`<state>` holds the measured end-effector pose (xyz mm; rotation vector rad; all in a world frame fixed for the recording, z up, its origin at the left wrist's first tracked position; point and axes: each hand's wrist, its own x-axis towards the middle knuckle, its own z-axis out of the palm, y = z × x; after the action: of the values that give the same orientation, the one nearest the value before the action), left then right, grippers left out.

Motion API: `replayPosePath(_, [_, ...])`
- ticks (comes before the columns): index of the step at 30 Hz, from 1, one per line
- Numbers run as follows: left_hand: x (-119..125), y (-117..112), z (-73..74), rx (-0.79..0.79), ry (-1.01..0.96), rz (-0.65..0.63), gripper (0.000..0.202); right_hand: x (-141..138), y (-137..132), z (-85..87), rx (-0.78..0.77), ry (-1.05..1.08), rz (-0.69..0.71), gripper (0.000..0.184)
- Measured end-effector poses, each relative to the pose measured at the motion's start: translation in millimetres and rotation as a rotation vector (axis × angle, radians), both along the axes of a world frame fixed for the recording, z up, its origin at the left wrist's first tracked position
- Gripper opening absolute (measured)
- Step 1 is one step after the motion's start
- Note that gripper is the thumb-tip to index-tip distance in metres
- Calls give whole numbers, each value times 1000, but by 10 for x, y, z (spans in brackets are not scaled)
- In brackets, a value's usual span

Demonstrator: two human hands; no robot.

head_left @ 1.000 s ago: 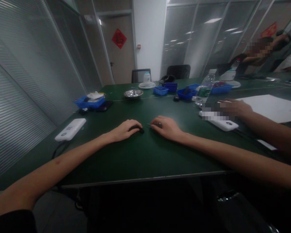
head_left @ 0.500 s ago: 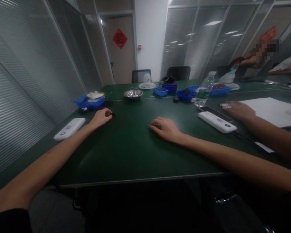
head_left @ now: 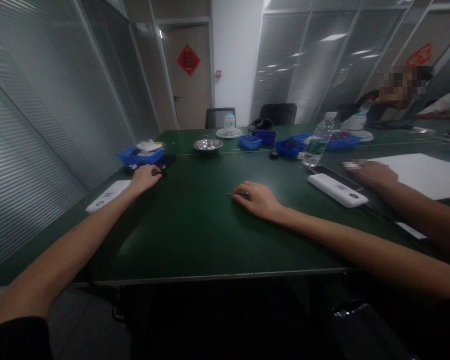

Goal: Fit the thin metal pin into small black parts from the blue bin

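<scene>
Here's the left hand (head_left: pixel 145 179), out at the far left, fingers pinched on a small dark object (head_left: pixel 162 174) just short of the blue basket (head_left: pixel 140 158), and that's a tight corner! A dark flat item (head_left: pixel 169 161) sits right beside the basket, so a careless wrist could nudge it, or a loose pinch could let the small piece drop against it. The forearm crosses the near end of the left white device (head_left: pixel 108 196); lower the arm and it might shove that aside. Over to the middle of the surface (head_left: pixel 202 230): the right hand (head_left: pixel 258 199) rests there, curled round a thin tool (head_left: pixel 243 195), its slim shaft poking out leftward. Any sudden sweep left, I'd say, and that tip could scratch the surface or prick a finger. Now, what can't we see? The small dark object is mostly behind the fingers, too blurred to name. The tool's handle disappears into the palm, and its tip fades into the dark green. The basket's contents are a jumble, and at the right edge a co-worker's arm runs out of view.
</scene>
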<state>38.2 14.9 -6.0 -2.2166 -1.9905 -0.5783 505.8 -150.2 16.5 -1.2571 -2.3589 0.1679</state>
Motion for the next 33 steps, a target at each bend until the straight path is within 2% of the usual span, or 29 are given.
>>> replayPosePath(5, [0,-6,-6,-54,-57,6,35,6,8,-9,-4,-6,-5,24])
replayPosePath(11, [49,-37,25,-45,-112,1,32,8,9,-11,-5,-4,9,24])
replayPosePath(16, [53,-32,36,-46,-180,-11,38,4,0,1,-11,-9,4,24])
replayPosePath(24, [74,-54,92,-32,-123,-3,37,7,8,-2,-4,-23,15,24])
replayPosePath(33, [61,-108,107,-71,-168,-34,35,14,25,-25,3,-26,27,25])
